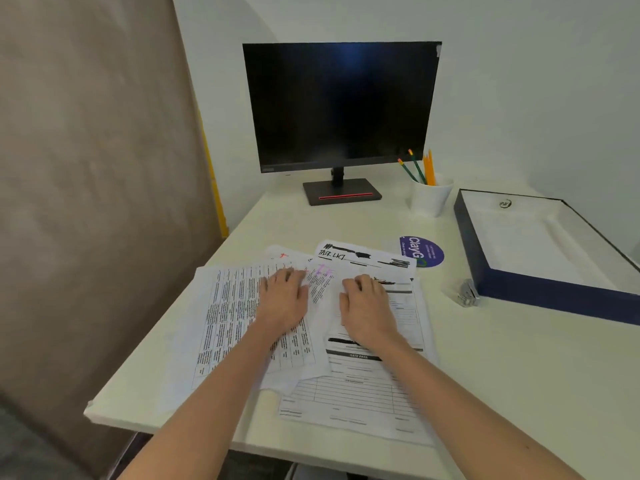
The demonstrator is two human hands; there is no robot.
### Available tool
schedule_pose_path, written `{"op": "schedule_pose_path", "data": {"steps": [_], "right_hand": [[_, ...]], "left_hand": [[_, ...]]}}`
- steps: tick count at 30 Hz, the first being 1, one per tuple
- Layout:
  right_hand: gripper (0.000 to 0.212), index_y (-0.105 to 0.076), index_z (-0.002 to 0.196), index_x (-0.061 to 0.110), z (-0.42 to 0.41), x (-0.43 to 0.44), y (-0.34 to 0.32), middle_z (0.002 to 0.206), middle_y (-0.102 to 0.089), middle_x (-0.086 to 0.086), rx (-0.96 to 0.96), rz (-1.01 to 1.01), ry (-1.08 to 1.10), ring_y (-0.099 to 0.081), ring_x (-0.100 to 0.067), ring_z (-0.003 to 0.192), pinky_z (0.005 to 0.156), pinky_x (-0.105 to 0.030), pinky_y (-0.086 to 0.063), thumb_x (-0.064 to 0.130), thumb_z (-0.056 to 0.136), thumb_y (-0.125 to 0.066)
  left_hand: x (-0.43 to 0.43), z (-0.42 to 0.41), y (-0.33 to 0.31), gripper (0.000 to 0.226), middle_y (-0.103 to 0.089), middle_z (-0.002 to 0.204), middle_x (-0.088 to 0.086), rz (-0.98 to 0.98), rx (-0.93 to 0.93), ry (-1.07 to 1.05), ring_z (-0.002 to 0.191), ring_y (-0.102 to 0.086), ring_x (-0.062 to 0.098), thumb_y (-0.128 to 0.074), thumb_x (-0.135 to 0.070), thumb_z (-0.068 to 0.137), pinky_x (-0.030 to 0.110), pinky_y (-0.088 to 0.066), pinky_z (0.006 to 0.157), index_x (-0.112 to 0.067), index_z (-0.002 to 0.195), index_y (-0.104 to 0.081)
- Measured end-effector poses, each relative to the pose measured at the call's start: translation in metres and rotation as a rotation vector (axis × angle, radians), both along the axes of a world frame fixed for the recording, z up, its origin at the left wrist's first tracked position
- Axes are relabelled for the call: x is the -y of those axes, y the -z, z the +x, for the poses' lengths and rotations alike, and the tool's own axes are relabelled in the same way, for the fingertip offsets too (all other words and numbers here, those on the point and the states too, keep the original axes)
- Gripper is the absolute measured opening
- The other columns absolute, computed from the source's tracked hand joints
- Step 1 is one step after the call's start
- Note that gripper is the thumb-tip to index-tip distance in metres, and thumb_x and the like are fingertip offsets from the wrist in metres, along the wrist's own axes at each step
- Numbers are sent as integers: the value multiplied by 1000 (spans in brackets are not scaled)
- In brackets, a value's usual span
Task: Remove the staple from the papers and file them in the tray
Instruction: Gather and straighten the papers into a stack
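Note:
Several printed papers lie spread and overlapping on the white desk. My left hand rests palm down on a sheet with a dense table. My right hand rests palm down on a form sheet beside it, fingers curled at the top edge. Neither hand lifts anything. A small metal staple remover lies on the desk to the right, touching the front corner of the dark blue tray, whose inside is white. No staple is visible.
A black monitor stands at the back. A white cup of pencils sits right of its base. A purple round sticker lies behind the papers. A brown panel borders the desk's left side.

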State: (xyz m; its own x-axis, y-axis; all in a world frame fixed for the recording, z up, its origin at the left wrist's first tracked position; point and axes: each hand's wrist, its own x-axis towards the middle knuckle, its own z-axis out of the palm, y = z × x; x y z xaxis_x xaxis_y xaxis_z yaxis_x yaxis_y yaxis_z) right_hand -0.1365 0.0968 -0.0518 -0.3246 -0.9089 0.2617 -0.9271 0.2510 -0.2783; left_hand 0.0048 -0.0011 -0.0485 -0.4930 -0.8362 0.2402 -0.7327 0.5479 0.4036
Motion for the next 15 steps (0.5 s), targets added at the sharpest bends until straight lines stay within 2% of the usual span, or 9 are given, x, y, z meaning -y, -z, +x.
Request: {"op": "schedule_pose_path", "data": {"steps": [2,3,4,6,8,10,12,15], "right_hand": [[39,-45,133,13,-1,0,-1,134,-41,-8,-1,8,1,-37,-26,124,110,-36,-26,29,101,-30],[39,-45,134,13,-1,1,-3,136,-39,-9,15,11,6,-35,-26,126,111,-36,-26,29,101,-30],[39,-44,134,14,0,1,-4,138,-37,-10,32,12,14,-34,-27,128,112,-36,-25,29,101,-31],[40,-44,136,14,2,-1,-7,142,-33,-12,55,29,22,-32,-27,131,113,-35,-24,29,101,-32],[40,-45,136,14,4,-2,-10,145,-32,-11,63,55,34,-30,-27,133,113,-36,-22,29,101,-33],[37,-48,133,15,7,1,-19,144,-34,-8,14,39,60,-31,-26,132,110,-39,-24,22,98,-41],[38,-53,129,16,18,10,-33,135,-43,-6,23,-60,66,-39,-24,125,103,-37,-31,9,92,-48],[29,-58,121,9,38,25,-48,125,-57,-8,424,-97,56,-54,-23,114,92,-31,-44,10,97,-43]], "left_hand": [[6,8,-17,36,-55,136,7,199,-324,-51,123,-52,24,-39,-14,98,35,-35,108,-16,130,-55],[12,16,-26,35,-57,134,8,237,-451,-136,120,-54,25,-40,-9,96,33,-40,103,-13,127,-57],[19,25,-35,35,-57,132,10,209,-504,-243,118,-55,26,-41,-5,94,35,-44,101,-12,124,-59],[33,48,-49,37,-53,132,14,116,-369,-480,120,-50,32,-49,-9,89,43,-43,101,-13,125,-55],[42,69,-58,56,-38,139,17,211,-70,-684,129,-35,36,-62,-26,84,48,-32,105,-13,134,-40],[44,85,-64,85,-27,143,17,379,97,-755,134,-26,34,-72,-44,75,48,-29,106,-10,140,-28],[48,94,-60,104,-26,143,17,435,133,-745,135,-25,33,-77,-56,66,48,-31,106,-8,142,-23],[55,96,-55,114,-28,143,19,460,116,-724,134,-28,35,-80,-59,60,47,-34,106,-4,142,-22]]}}
